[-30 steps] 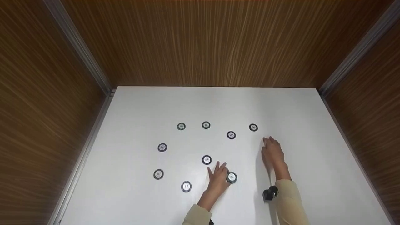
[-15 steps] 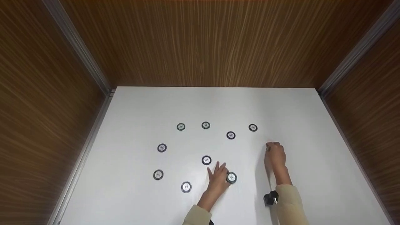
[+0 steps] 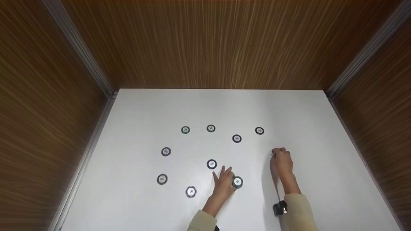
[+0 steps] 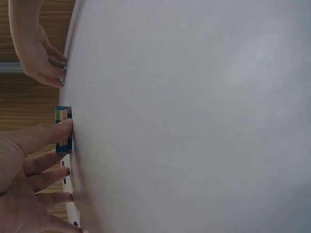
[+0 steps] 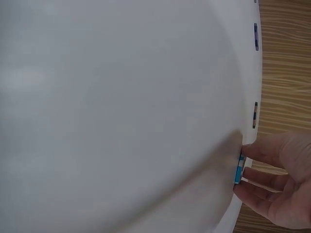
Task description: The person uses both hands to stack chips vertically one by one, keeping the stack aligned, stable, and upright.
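Observation:
My left hand (image 3: 223, 185) steadies a short stack of poker chips (image 3: 237, 182) between thumb and index finger, the other fingers spread on the white table. In the left wrist view the chip stack (image 4: 64, 130) shows several layers with green and blue edges, my thumb (image 4: 48, 136) against its side. Farther right, my right hand (image 3: 282, 163) pinches a poker chip; in the right wrist view this blue-edged chip (image 5: 239, 170) stands on edge or tilted at the table surface between thumb and fingers. From the head view it is mostly hidden by the fingers.
Several single chips lie flat and apart on the white table (image 3: 144, 112): one marked 10 (image 3: 191, 192), one dark chip (image 3: 212, 164) beside my left fingertips, another chip (image 3: 259, 130) beyond my right hand. Brown wood-grain panels (image 3: 205, 45) wall in the back and sides.
My right hand has drawn back slightly toward me, and its fingers have curled in, with a chip now showing at the fingertips. The left hand and its stack have stayed put.

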`<state>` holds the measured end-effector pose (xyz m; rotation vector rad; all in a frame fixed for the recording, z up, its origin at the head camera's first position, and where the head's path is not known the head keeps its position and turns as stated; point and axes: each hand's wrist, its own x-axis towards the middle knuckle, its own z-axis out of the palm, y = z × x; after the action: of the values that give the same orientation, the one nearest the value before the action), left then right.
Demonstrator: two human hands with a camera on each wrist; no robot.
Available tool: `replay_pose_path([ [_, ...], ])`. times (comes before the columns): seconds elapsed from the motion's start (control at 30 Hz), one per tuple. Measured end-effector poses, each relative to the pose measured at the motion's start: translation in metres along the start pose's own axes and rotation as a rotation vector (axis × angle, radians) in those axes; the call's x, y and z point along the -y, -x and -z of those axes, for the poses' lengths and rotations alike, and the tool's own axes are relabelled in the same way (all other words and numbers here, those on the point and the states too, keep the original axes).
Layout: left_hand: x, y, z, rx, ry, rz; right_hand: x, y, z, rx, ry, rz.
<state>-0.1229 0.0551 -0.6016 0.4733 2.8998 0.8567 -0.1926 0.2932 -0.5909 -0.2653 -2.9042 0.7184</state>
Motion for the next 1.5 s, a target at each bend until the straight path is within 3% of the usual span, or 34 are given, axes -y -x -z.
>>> replay_pose_path([
  [0.37,-0.002,0.0,-0.002,-0.056,-0.067,-0.002,0.004,0.013,-0.001,0.003,-0.005,0.083],
  [0.6,-0.005,-0.001,-0.003,-0.054,-0.107,0.01,0.011,0.021,-0.001,0.014,-0.026,0.109],
  [0.93,-0.01,-0.005,-0.007,-0.059,-0.192,0.024,0.032,0.034,0.0,0.011,-0.053,0.2],
  [1.17,-0.011,-0.006,-0.009,-0.053,-0.191,0.037,0.052,0.048,0.002,0.076,-0.052,0.227],
  [1.5,-0.01,-0.005,-0.007,-0.037,-0.192,0.041,0.08,0.073,-0.005,0.116,-0.014,0.36],
])
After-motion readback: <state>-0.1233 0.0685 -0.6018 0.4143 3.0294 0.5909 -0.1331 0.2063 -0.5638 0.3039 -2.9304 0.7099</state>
